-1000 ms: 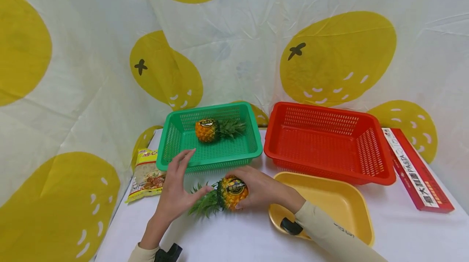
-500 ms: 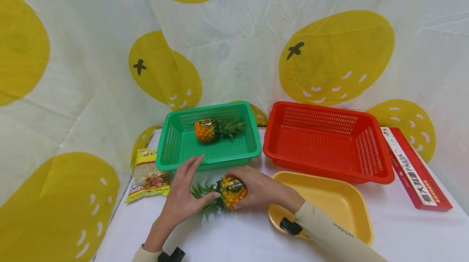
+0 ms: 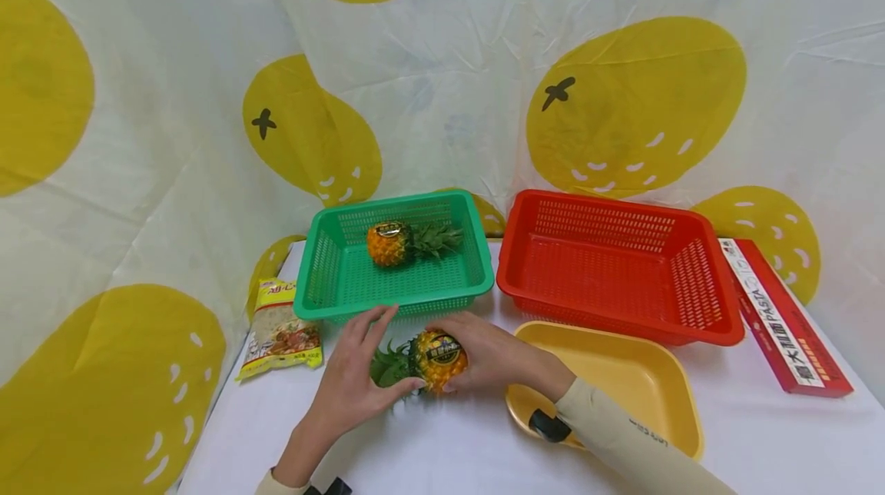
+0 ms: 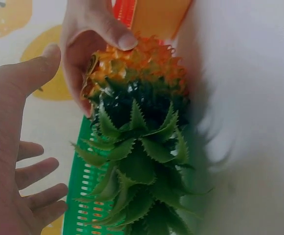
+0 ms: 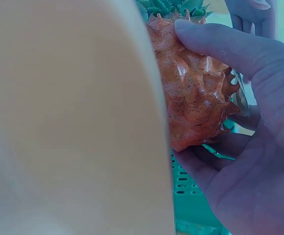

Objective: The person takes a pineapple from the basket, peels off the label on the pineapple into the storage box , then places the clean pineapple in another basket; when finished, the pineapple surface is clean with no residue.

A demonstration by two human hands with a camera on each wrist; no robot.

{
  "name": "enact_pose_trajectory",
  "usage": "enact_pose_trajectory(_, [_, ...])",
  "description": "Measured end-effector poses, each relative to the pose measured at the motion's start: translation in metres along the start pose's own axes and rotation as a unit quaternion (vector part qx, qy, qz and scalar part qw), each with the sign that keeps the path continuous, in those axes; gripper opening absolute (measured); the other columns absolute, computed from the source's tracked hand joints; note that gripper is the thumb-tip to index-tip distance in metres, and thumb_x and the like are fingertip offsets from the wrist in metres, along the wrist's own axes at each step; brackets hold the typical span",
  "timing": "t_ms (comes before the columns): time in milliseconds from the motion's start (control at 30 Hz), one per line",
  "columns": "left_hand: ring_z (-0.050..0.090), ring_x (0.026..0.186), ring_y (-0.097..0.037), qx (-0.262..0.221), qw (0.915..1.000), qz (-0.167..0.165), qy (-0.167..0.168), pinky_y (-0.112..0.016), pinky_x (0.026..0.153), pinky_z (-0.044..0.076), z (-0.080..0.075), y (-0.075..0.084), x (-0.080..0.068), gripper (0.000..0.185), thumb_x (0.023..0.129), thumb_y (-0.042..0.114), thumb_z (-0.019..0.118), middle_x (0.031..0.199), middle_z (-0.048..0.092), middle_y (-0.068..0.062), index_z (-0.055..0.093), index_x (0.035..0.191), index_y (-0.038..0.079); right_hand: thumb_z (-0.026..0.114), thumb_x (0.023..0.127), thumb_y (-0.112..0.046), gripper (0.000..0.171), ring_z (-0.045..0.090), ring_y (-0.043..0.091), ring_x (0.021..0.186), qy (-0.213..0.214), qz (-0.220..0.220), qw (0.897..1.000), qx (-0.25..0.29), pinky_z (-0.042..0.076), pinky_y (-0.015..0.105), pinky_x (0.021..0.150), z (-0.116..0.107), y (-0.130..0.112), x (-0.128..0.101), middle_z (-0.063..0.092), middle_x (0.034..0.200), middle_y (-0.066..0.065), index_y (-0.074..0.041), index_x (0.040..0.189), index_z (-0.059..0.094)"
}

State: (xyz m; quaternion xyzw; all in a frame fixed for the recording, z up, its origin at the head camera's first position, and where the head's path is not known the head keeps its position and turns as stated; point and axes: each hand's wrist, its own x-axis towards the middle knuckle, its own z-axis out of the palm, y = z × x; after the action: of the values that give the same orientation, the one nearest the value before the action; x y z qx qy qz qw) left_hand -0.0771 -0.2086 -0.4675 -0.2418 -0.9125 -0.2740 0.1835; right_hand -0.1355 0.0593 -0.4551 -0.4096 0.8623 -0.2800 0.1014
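Right hand: the right hand (image 3: 494, 357) lay on the white bench (image 3: 449, 456), its fingers curled round the orange body of a small pineapple (image 3: 437, 360); the right wrist view showed the thumb on top and the fingers underneath.
Left hand: the left hand (image 3: 356, 372) came in from the left with its fingers spread and fairly straight over the pineapple's green leaf crown (image 3: 389, 366); the thumb tip lay against the fruit where crown meets body. Its grip was loose and wide, not closed round anything.
Held pineapple: it lay on its side on the bench, just in front of the green basket (image 3: 332, 280), crown pointing left, a dark round label facing up. In the left wrist view the crown (image 4: 142, 166) filled the middle, with the right hand's thumb (image 4: 117, 36) on the orange skin behind it.
Green basket: it stood at the back left of the bench and held a second pineapple (image 3: 390, 244), lying on its side with its crown to the right.
Red basket: a red basket (image 3: 712, 310) stood just to the right of the green one.
Yellow tray: a yellow tray (image 3: 664, 395) sat in front of the red basket, beside the right forearm.
Snack bag: a yellow snack bag (image 3: 280, 326) lay at the left edge of the bench.
Pasta box: a long red pasta box (image 3: 781, 326) lay at the right edge.
Backdrop: a white cloth (image 3: 449, 72) with large yellow fruit shapes hung behind.
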Motion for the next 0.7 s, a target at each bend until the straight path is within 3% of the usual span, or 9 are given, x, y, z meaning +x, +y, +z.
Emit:
enact_pose_trajectory(433, [0.048,0.140,-0.031,-0.005,0.9984,-0.035,-0.043,-0.059,0.102,0.050,0.016,-0.006,-0.009,0.108,0.080,0.071,0.081,0.157,0.046,-0.008,0.039,0.165,0.021,0.093,0.084,-0.031,0.081,0.050,0.022,0.133,-0.013,0.004,1.000,0.026,0.046,0.046,0.111,0.001,-0.001,0.002,0.057,0.146,0.001,-0.011,0.152,0.054])
enact_pose_trajectory(700, [0.051,0.137,-0.031,0.013,0.9977,-0.031,-0.058,-0.057,0.104,0.050,0.022,-0.006,-0.009,0.109,0.080,0.075,0.078,0.154,0.048,-0.009,0.042,0.164,0.016,0.094,0.083,-0.031,0.082,0.050,0.021,0.133,-0.010,0.009,1.000,0.022,0.046,0.046,0.111,0.000,-0.002,0.001,0.057,0.146,0.000,-0.013,0.152,0.053])
